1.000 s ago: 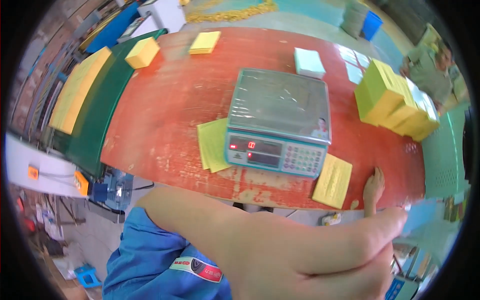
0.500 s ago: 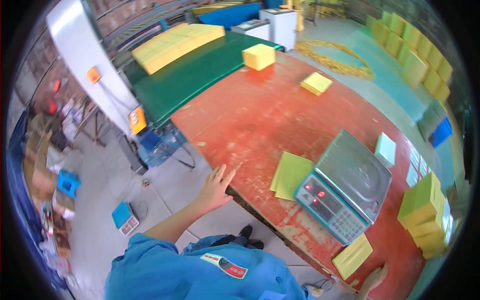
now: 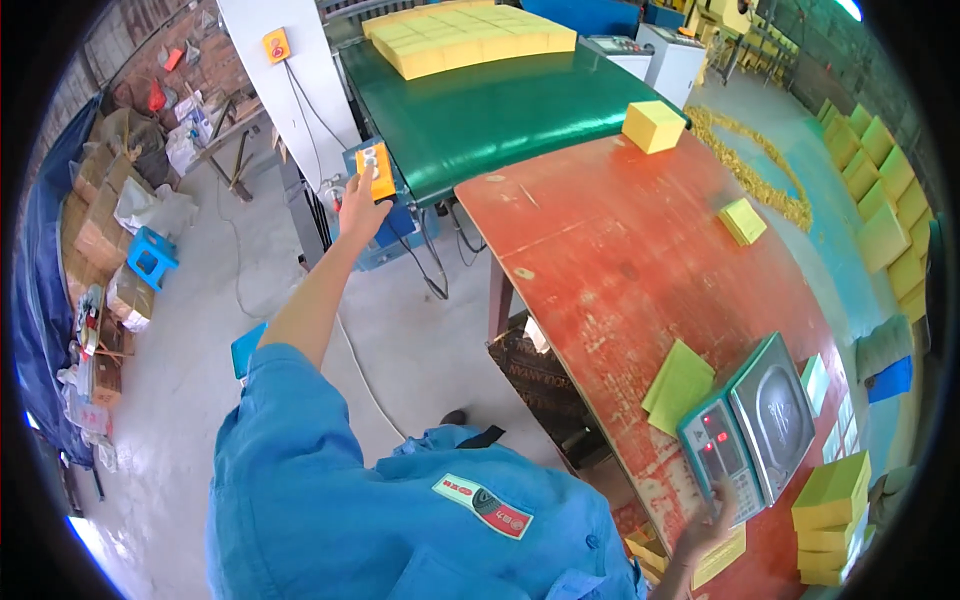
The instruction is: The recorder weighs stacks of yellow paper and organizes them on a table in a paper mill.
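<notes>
My left hand (image 3: pixel 360 210) reaches out to the orange control box (image 3: pixel 381 172) at the corner of the green conveyor belt (image 3: pixel 480 115). Its fingers are stretched and touch the box's front, where the buttons sit; nothing is held. My right hand (image 3: pixel 704 528) is over the front edge of a digital counting scale (image 3: pixel 722 450), fingers extended at its keypad, slightly blurred. The scale's metal pan (image 3: pixel 775 408) bears nothing. Beside the scale lie thin yellow-green sheets (image 3: pixel 680 385), and more yellow paper (image 3: pixel 722 556) lies partly under my right hand.
On the worn red table (image 3: pixel 620 270) stand a yellow block (image 3: pixel 654 127), a small yellow stack (image 3: pixel 742 221) and stacked yellow blocks (image 3: pixel 832 495). A large scored yellow slab (image 3: pixel 475 38) rests on the belt. A blue stool (image 3: pixel 152 254) and cartons (image 3: pixel 105 215) stand left.
My left hand has moved from the table's edge up and forward onto the orange control box. My right hand has come from the table's near edge to the scale's keypad. The view has shifted left.
</notes>
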The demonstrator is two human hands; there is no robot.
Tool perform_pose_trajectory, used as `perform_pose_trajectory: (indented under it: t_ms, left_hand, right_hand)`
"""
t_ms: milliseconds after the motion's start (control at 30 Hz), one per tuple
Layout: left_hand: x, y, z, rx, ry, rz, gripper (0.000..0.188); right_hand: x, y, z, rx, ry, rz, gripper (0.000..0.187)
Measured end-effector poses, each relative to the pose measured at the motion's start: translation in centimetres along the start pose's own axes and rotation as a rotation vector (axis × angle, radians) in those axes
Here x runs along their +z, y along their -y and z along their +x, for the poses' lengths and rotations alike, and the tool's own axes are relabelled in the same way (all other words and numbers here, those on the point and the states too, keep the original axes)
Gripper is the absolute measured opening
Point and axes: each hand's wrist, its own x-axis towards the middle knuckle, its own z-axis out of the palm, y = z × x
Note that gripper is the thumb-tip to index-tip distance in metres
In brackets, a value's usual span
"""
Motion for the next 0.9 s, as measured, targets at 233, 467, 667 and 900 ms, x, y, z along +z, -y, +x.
perform_pose_trajectory:
  t_ms: [233,467,667,900]
  left_hand:
    - [0.7,6.5,5.0,0.325,0.157,0.185,0.048]
    - [0.5,9.5,7.2,0.419,0.238,-0.009,0.048]
    - [0.0,10.3,9.6,0.37,0.439,-0.004,0.043]
    - [0.0,10.0,10.8,0.406,0.462,0.132,0.034]
  right_hand:
    - [13.4,9.1,0.0,-0.29,0.31,-0.074,0.036]
    - [13.7,5.6,-1.6,-0.076,0.182,-0.395,0.035]
    - [15.4,5.1,-2.0,0.107,-0.037,-0.428,0.033]
    - [15.6,5.0,-1.8,0.19,-0.208,-0.382,0.023]
